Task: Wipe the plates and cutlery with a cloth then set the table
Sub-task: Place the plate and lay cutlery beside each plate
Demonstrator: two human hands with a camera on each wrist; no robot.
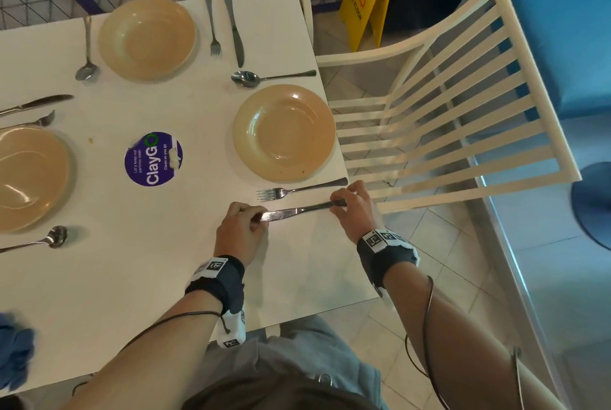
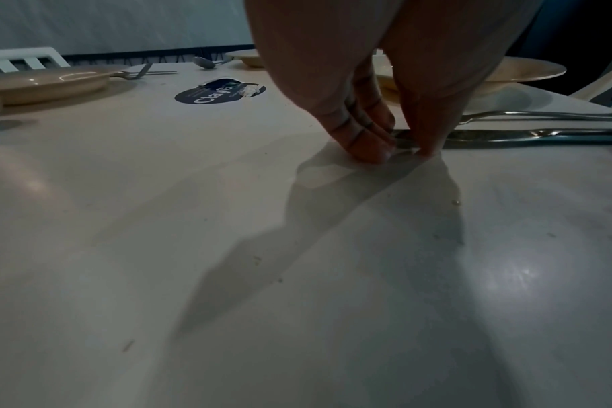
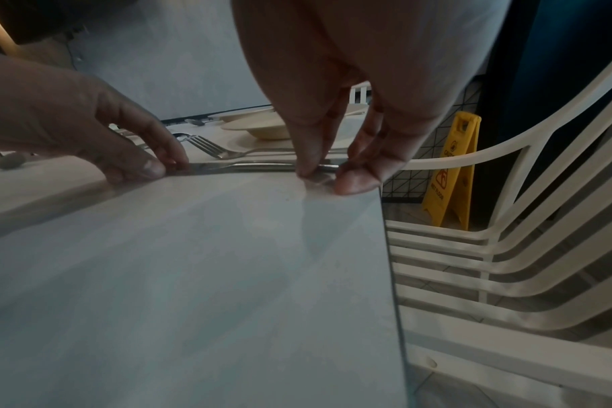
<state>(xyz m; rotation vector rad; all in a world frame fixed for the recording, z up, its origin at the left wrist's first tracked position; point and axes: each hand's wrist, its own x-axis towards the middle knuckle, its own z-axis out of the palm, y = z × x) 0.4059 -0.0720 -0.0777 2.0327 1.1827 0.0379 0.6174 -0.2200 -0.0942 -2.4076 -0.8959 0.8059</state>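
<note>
Pinching the knife at both ends, you have your left hand nipping the blade tip between thumb and curled fingers, and your right hand nipping the handle end the same way. The knife lies flat on the white table, just beside the fork, at about 6 o'clock from the near plate; a spoon lies at that plate's 12 o'clock.

By the look of it, you are nearly done. Three places show a tan plate flanked by cutlery: this one at 3 o'clock on the table, the far plate at 12 o'clock, and the left plate at 9 o'clock. The blue cloth sits apart at 7 o'clock, so the wiping seems finished. What remains appears to be squaring this knife. Whether a place is set at 6 o'clock, you cannot tell.
</note>
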